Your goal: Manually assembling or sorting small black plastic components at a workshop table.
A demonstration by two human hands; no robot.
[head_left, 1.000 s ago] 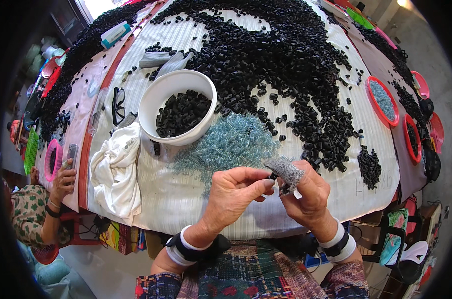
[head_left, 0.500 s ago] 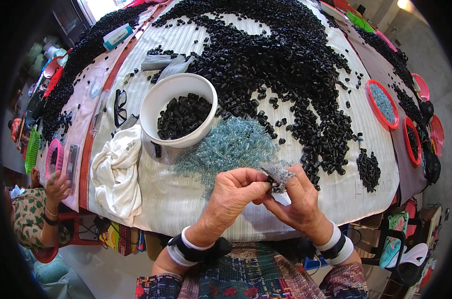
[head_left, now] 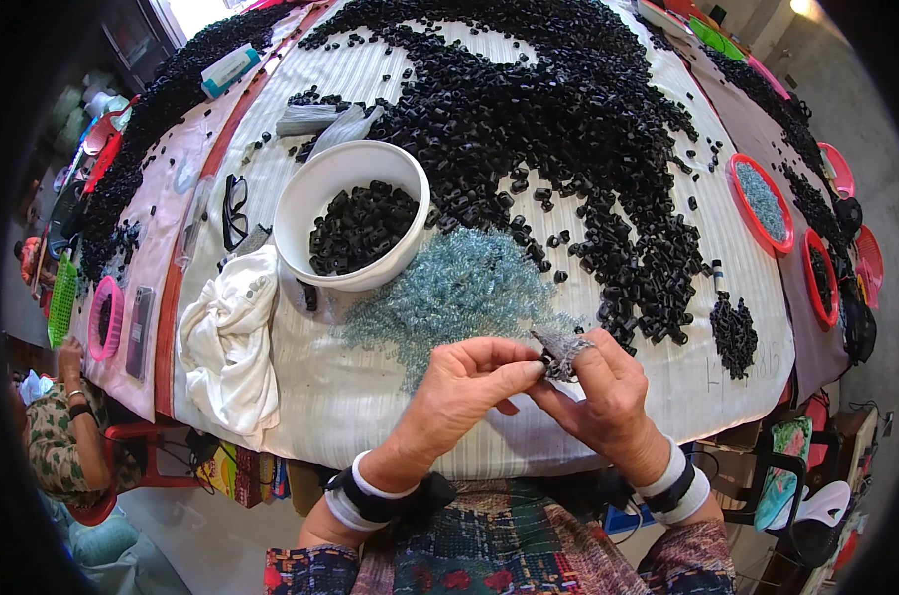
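Note:
Both my hands meet above the near part of the table, just in front of a pile of small translucent pale blue coil-like pieces (head_left: 459, 288). My right hand (head_left: 608, 402) is closed around a grey, fuzzy-looking bundle (head_left: 566, 345), whose exact kind I cannot make out. A small black piece (head_left: 546, 361) shows at its lower left, between the two hands. Against that spot my left hand (head_left: 479, 382) pinches thumb and forefinger; the fingertips partly hide what they grip. Beyond stands a white bowl (head_left: 417, 238) partly filled with black plastic pieces (head_left: 362, 223).
A large heap of black pieces (head_left: 529, 129) spreads over the table. Left lie a white cloth (head_left: 229, 347), black eyeglasses (head_left: 235, 210) and a phone (head_left: 140, 332). Red-rimmed baskets (head_left: 788, 223) sit at right, near a small black pile (head_left: 735, 342). Another person's arm (head_left: 84, 426) shows at left.
The other person's hand at left has drawn back from beside the phone and pink basket. My hands stay together at the grey bundle, with the fingers slightly shifted.

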